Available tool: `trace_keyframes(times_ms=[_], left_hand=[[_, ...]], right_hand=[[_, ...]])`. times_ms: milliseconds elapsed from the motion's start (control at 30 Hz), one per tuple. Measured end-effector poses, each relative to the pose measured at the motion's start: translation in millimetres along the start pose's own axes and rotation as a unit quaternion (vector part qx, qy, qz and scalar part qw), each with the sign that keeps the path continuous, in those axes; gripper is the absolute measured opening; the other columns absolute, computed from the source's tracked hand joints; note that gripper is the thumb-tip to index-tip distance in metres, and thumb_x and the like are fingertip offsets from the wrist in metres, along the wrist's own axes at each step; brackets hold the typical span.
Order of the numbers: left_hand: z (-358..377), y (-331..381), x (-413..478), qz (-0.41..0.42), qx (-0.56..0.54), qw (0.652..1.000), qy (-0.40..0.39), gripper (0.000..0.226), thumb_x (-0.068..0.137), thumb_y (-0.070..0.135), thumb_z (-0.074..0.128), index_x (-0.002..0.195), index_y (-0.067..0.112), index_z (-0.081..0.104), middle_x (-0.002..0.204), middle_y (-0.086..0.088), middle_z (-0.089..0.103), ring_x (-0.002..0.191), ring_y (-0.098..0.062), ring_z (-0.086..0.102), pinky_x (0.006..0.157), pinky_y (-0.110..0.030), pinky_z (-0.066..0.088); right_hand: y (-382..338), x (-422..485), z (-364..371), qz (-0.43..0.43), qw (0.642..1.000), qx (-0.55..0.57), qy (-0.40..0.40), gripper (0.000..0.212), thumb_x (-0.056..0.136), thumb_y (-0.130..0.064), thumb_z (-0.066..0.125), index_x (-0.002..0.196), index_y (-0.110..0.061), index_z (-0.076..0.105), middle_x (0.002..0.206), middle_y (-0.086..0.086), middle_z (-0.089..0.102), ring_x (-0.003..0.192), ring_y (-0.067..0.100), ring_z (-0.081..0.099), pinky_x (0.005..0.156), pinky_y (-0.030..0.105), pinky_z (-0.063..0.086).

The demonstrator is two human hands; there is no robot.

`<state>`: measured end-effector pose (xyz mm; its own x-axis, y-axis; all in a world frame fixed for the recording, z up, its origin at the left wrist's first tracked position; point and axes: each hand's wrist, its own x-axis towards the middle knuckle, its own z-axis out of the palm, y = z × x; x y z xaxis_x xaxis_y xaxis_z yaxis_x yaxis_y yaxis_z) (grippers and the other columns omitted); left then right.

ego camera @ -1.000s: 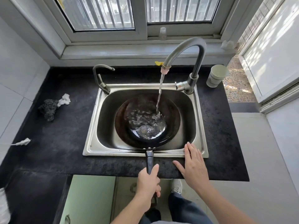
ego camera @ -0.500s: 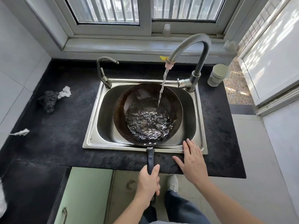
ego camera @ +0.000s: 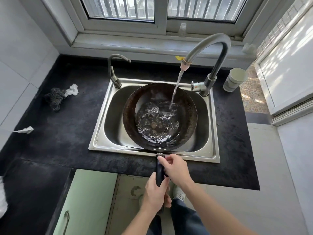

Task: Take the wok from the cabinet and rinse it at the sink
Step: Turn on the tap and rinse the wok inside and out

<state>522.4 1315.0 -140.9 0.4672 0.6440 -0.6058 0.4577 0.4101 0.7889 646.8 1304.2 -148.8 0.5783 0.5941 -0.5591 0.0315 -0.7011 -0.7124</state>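
Observation:
A dark, rust-edged wok is held over the steel sink, its near rim above the sink's front edge. Water pools and ripples in its bowl. A stream runs from the tall curved faucet into the wok's right half. The wok's black handle points toward me. My left hand grips the lower part of the handle. My right hand closes on the handle's upper end, near the metal collar.
A small second tap stands at the sink's back left. A steel scourer with a white scrap lies on the black counter to the left. A white cup stands right of the faucet. Green cabinet doors are below.
The wok has risen from the sink's bottom to rim height with more water in it. My right hand has left the sink's edge and taken hold of the handle.

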Motion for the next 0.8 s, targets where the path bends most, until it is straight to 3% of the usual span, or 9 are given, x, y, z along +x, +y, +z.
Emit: trace_keyframes(times_ms=[100,200,300,400,567,800], left_hand=[[0,0,-2,-0.013,-0.010,1.000,-0.002,0.021,0.095,0.033,0.059,0.097,0.013,0.054,0.069,-0.007,0.062,0.041,-0.029,0.059,0.040,-0.033,0.051],[6,-4,-2,-0.013,0.006,1.000,0.013,0.017,0.097,0.029,0.056,0.096,0.012,0.054,0.062,-0.008,0.057,0.034,-0.025,0.049,0.036,-0.030,0.042],[11,-9,-2,-0.009,0.008,0.999,0.050,0.013,0.096,0.022,0.057,0.101,0.011,0.058,0.060,-0.005,0.057,0.034,-0.021,0.047,0.036,-0.029,0.039],[11,-8,-4,-0.019,-0.016,0.999,0.036,0.014,0.096,0.019,0.057,0.094,0.005,0.057,0.054,-0.004,0.054,0.031,-0.021,0.044,0.036,-0.029,0.039],[2,-8,-4,-0.020,-0.023,0.999,0.014,0.010,0.094,0.023,0.060,0.091,0.014,0.059,0.060,-0.010,0.060,0.037,-0.025,0.052,0.040,-0.037,0.049],[3,-6,-10,-0.026,-0.092,0.995,0.007,0.022,0.102,0.028,0.046,0.099,0.008,0.054,0.053,-0.005,0.047,0.029,-0.020,0.037,0.032,-0.023,0.031]], right_hand=[[5,4,3,0.026,0.999,-0.003,-0.031,0.045,0.083,-0.058,0.070,0.076,-0.014,0.073,0.068,-0.003,0.074,0.065,0.012,0.069,0.067,0.030,0.057],[9,6,5,0.033,0.995,0.060,-0.079,0.056,0.071,-0.062,0.075,0.081,-0.007,0.075,0.079,0.008,0.078,0.070,0.016,0.072,0.068,0.036,0.059],[6,2,9,0.049,0.978,0.169,-0.115,0.031,0.085,-0.034,0.079,0.083,-0.003,0.075,0.085,0.012,0.079,0.069,0.016,0.070,0.063,0.026,0.055],[3,-2,10,0.067,0.954,0.262,-0.131,0.021,0.090,-0.018,0.075,0.088,0.002,0.070,0.085,0.017,0.076,0.069,0.025,0.073,0.066,0.031,0.059],[0,-2,14,0.075,0.947,0.284,-0.132,0.021,0.090,-0.017,0.075,0.090,0.002,0.067,0.080,0.012,0.075,0.072,0.029,0.074,0.066,0.034,0.059],[-6,-3,19,0.075,0.950,0.276,-0.124,0.027,0.090,-0.023,0.075,0.086,0.001,0.064,0.074,0.011,0.071,0.064,0.024,0.073,0.058,0.030,0.057]])
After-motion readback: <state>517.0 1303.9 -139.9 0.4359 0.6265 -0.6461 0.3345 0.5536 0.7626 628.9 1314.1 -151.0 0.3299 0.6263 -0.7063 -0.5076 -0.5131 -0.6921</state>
